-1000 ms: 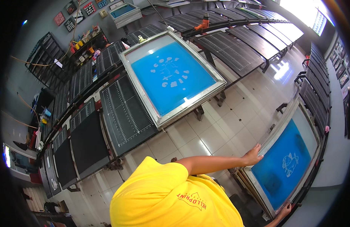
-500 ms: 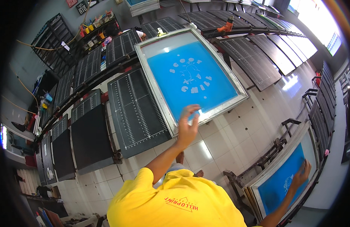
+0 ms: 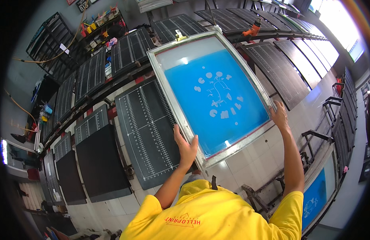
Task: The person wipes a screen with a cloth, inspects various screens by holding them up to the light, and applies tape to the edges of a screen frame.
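Observation:
A screen printing frame [image 3: 215, 158] with a pale rim and a blue-coated mesh lies tilted in front of me. Pale lettering and a small drawing show in the blue. By its lower left rail is my left hand [image 3: 186, 150], thumb apart from the stretched fingers, with the thumb at the rail. My right hand [image 3: 280, 116] is at the right rail, its fingers spread and its fingertips touching the rim or very close to it. A metal clamp [image 3: 179, 35] is at the frame's far end. Left of the frame is a black printing board [image 3: 143, 138] with white ruler marks.
Another blue screen [image 3: 315, 198] leans at the lower right near a metal rack [image 3: 255, 196]. Rows of black boards [image 3: 131, 50] run along both sides. An orange tool [image 3: 253, 29] stands at the back. Shelves with containers [image 3: 103, 24] are at the far left.
My right hand has left the lower-right screen and come to the frame's right rail. My left hand has moved from the near rim to the left rail. The view has shifted.

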`<action>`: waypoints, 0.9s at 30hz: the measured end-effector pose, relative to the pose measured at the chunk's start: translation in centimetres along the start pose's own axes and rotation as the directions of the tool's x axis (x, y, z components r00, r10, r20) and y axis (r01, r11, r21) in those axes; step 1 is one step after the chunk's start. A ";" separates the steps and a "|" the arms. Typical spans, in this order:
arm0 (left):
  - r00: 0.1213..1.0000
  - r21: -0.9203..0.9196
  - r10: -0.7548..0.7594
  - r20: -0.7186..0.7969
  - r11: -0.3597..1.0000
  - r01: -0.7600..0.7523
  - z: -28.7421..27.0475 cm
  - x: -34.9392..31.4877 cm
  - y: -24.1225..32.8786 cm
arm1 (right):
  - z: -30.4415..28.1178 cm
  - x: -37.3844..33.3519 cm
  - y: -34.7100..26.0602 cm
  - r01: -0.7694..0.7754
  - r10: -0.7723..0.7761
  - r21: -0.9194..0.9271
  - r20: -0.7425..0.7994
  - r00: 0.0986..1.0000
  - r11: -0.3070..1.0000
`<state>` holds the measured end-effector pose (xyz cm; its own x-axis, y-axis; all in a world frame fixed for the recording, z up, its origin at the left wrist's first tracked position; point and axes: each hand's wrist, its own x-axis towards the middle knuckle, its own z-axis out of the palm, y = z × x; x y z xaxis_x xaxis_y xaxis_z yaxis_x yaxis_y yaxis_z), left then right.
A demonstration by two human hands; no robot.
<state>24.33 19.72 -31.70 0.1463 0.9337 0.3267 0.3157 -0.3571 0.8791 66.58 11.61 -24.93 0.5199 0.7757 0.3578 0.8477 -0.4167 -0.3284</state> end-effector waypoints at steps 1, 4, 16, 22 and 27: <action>1.000 -0.010 -0.019 0.008 1.000 0.019 0.2 -0.1 -0.1 | 1.5 1.0 0.2 -0.014 0.014 -0.011 0.010 1.000 1.000; 0.993 -0.064 -0.106 0.056 0.992 0.109 0.4 -0.3 -0.5 | 4.0 3.0 1.2 -0.047 0.048 -0.019 0.044 0.998 0.999; 0.993 -0.109 -0.096 0.067 0.989 0.103 0.8 0.2 -0.1 | 6.0 5.6 1.8 -0.125 0.115 0.095 0.105 0.988 0.988; 0.990 -0.234 -0.139 0.024 0.962 0.141 -0.3 0.4 0.8 | 4.6 4.9 1.3 -0.048 0.047 0.160 0.008 0.999 0.986; 0.990 -0.243 -0.137 0.012 0.960 0.136 -2.5 -1.3 1.7 | 1.7 2.6 -1.2 -0.037 0.057 0.242 -0.076 0.995 0.970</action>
<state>22.30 17.99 -29.76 0.1128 0.9736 0.1985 0.0955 -0.2095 0.9731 66.75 14.90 -25.13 0.5742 0.7121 0.4039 0.7769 -0.3185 -0.5430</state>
